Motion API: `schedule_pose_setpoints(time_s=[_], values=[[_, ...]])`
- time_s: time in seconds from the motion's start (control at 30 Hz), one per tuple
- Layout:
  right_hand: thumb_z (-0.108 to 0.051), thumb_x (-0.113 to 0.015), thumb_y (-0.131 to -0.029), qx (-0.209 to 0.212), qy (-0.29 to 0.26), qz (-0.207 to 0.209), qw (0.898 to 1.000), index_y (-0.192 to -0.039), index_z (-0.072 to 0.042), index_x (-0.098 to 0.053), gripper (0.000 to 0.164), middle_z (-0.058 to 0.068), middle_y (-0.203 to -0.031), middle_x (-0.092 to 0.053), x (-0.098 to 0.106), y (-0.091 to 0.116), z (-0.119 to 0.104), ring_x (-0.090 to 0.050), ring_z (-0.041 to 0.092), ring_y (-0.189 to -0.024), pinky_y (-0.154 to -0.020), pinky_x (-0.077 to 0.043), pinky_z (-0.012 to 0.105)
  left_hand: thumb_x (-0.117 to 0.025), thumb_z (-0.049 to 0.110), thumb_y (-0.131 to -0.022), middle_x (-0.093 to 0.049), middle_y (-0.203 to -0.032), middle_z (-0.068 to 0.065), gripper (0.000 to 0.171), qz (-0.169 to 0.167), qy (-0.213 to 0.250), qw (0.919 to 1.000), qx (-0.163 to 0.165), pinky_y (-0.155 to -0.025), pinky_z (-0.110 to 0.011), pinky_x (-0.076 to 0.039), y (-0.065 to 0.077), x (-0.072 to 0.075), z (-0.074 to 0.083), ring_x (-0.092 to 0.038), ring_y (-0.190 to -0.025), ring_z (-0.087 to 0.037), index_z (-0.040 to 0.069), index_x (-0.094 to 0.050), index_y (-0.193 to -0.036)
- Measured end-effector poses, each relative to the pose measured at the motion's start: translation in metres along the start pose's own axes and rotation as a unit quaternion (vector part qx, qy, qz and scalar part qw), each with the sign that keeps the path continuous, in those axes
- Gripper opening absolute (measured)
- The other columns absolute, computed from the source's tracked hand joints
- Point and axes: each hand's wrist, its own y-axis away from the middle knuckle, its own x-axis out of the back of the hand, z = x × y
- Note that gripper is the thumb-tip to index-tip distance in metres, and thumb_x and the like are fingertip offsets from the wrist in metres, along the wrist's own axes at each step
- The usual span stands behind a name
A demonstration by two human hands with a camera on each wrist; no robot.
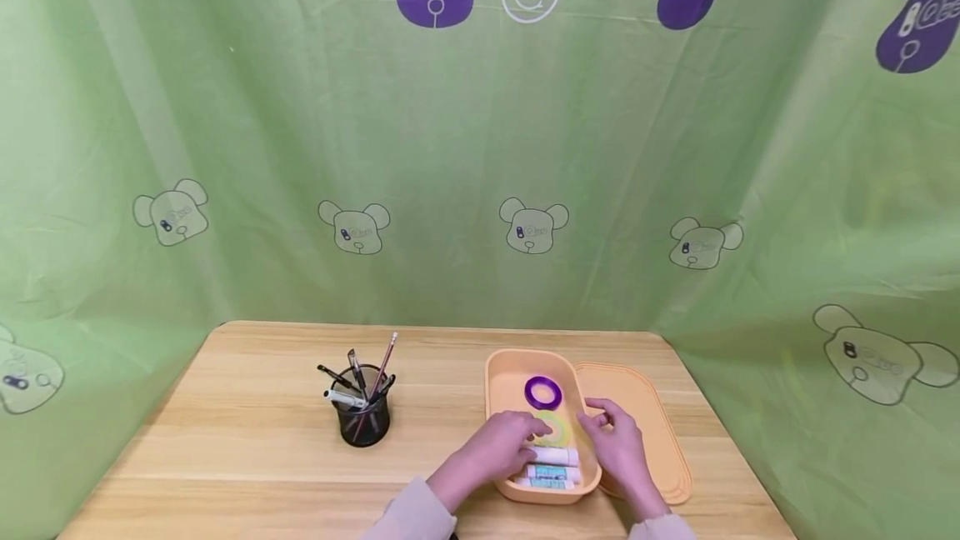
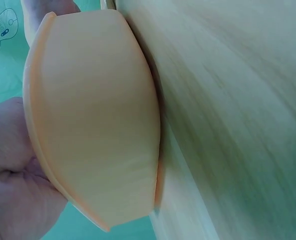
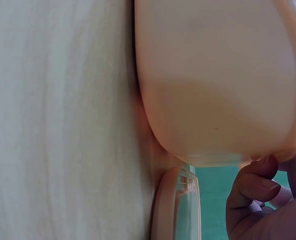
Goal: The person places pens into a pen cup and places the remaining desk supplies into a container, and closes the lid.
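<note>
A peach plastic box [image 1: 517, 365] stands uncovered on the right half of the table. Inside it lie a purple ring [image 1: 543, 393], a yellow-green ring [image 1: 557, 425] and white tubes with teal labels [image 1: 553, 473], which look like glue sticks. My left hand [image 1: 498, 444] reaches in over the left rim, its index finger over the yellow-green ring and its thumb by the topmost tube. At the right rim, my right hand [image 1: 618, 444] holds the box; its bent fingers [image 3: 257, 187] touch the outer wall in the right wrist view. The left fingertips are hidden behind the wall in the left wrist view.
The peach lid [image 1: 645, 415] lies flat to the right, partly under the right hand and close beside the box. A black mesh pen holder [image 1: 363, 426] with pens and a pencil stands to the left. Green printed cloth [image 1: 450, 132] hangs behind the wooden table [image 1: 247, 440].
</note>
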Motion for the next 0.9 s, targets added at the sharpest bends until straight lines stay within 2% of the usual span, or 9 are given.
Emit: schedule_pose_setpoints(time_s=[0.13,0.33,0.47,0.57,0.63,0.77,0.83,0.9], values=[[-0.021,-0.069,-0.099,-0.003,0.0,-0.002,1.0,-0.135,-0.005,-0.064,0.04,0.004,-0.09,-0.063,0.0,0.0,0.0,-0.052,0.009,-0.065,-0.068,-0.045,0.023,-0.077,0.011,-0.092,-0.075,-0.121,0.004,0.037,0.009,0.036,0.9993,0.005,-0.089,-0.017,-0.055,0.003,0.005,0.001,-0.07,-0.1,-0.008,0.016,-0.072,-0.128],[-0.021,-0.069,-0.099,-0.007,0.003,-0.001,1.0,-0.136,-0.005,-0.064,0.04,0.004,-0.091,-0.063,0.001,0.0,0.0,-0.053,0.011,-0.069,-0.069,-0.045,0.023,-0.076,0.011,-0.092,-0.075,-0.122,0.002,0.037,0.042,0.073,0.9964,0.006,-0.087,-0.016,-0.055,0.007,0.014,-0.003,-0.07,-0.101,-0.008,0.014,-0.071,-0.129],[-0.022,-0.069,-0.099,-0.005,0.005,0.001,1.0,-0.135,-0.005,-0.064,0.04,0.004,-0.09,-0.063,0.001,0.0,-0.001,-0.053,0.011,-0.07,-0.07,-0.045,0.024,-0.075,0.012,-0.094,-0.075,-0.117,0.0,0.035,0.078,0.091,0.9927,0.013,-0.087,-0.018,-0.055,0.01,0.019,-0.01,-0.07,-0.1,-0.012,0.013,-0.072,-0.129],[-0.021,-0.068,-0.1,-0.006,0.005,0.001,1.0,-0.136,-0.004,-0.064,0.04,0.004,-0.09,-0.063,0.001,0.001,-0.001,-0.052,0.012,-0.069,-0.069,-0.044,0.024,-0.074,0.012,-0.094,-0.075,-0.116,0.0,0.033,0.124,0.094,0.9873,0.031,-0.086,-0.02,-0.057,0.013,0.02,-0.017,-0.071,-0.1,-0.013,0.014,-0.072,-0.127],[-0.021,-0.069,-0.1,-0.008,0.004,0.0,1.0,-0.136,-0.004,-0.064,0.04,0.005,-0.091,-0.063,0.002,0.002,-0.001,-0.052,0.012,-0.068,-0.068,-0.045,0.024,-0.074,0.011,-0.094,-0.074,-0.115,-0.001,0.031,0.159,0.099,0.9807,0.057,-0.084,-0.022,-0.058,0.015,0.019,-0.022,-0.07,-0.098,-0.014,0.014,-0.073,-0.126],[-0.021,-0.069,-0.1,-0.009,0.001,-0.005,1.0,-0.136,-0.004,-0.063,0.041,0.005,-0.091,-0.062,0.001,0.002,-0.001,-0.052,0.012,-0.069,-0.066,-0.045,0.024,-0.076,0.01,-0.093,-0.073,-0.11,-0.004,0.032,0.226,0.123,0.9587,0.12,-0.078,-0.023,-0.059,0.02,0.018,-0.034,-0.069,-0.094,-0.017,0.012,-0.072,-0.125],[-0.02,-0.069,-0.099,-0.006,0.002,-0.005,1.0,-0.136,-0.004,-0.063,0.04,0.005,-0.091,-0.062,0.001,0.001,-0.001,-0.053,0.012,-0.071,-0.066,-0.045,0.023,-0.076,0.01,-0.092,-0.072,-0.108,-0.006,0.035,0.244,0.144,0.9482,0.144,-0.075,-0.024,-0.059,0.022,0.018,-0.038,-0.069,-0.09,-0.018,0.009,-0.071,-0.127],[-0.02,-0.069,-0.099,-0.004,0.003,-0.004,1.0,-0.136,-0.004,-0.064,0.04,0.005,-0.091,-0.062,0.002,0.0,-0.001,-0.053,0.013,-0.072,-0.065,-0.045,0.023,-0.078,0.012,-0.091,-0.071,-0.107,-0.008,0.039,0.244,0.169,0.9411,0.162,-0.071,-0.023,-0.059,0.024,0.018,-0.042,-0.069,-0.085,-0.016,0.006,-0.068,-0.129]])
